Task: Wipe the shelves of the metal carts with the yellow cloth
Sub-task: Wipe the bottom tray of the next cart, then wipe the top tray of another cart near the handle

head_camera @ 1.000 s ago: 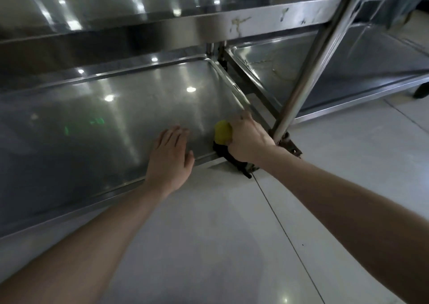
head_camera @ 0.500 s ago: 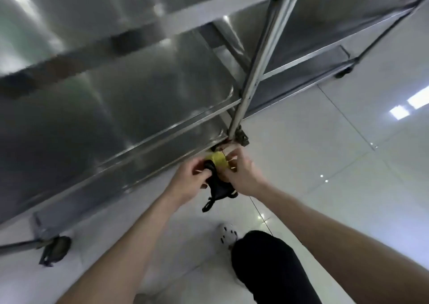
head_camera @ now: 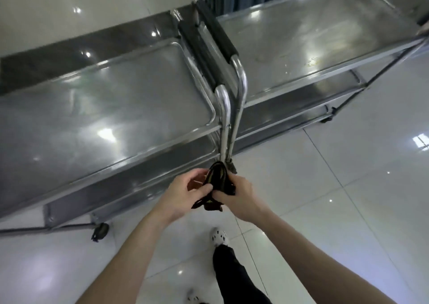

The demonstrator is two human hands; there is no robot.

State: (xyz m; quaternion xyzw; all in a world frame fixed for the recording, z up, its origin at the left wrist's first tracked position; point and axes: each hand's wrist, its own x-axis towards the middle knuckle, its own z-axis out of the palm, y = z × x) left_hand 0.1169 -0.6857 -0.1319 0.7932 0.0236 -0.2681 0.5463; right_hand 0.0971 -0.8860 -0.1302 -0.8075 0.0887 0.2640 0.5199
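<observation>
Two carts stand side by side. The left hand (head_camera: 183,194) and right hand (head_camera: 241,194) both pinch the bunched cloth (head_camera: 217,178) in curled fingers (head_camera: 205,188), off every shelf. The right cart (head_camera: 290,36) shows smears on top, so wiping there looks undone; the left cart (head_camera: 104,99) looks clean.

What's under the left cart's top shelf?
Only the front strip of a lower shelf shows, with a caster below. The top shelf covers the rest.

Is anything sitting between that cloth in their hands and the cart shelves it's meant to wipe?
Nothing visible does. The left hand and right hand grip the cloth just in front of the handles; the left top shelf and right top shelf carry no objects.
</observation>
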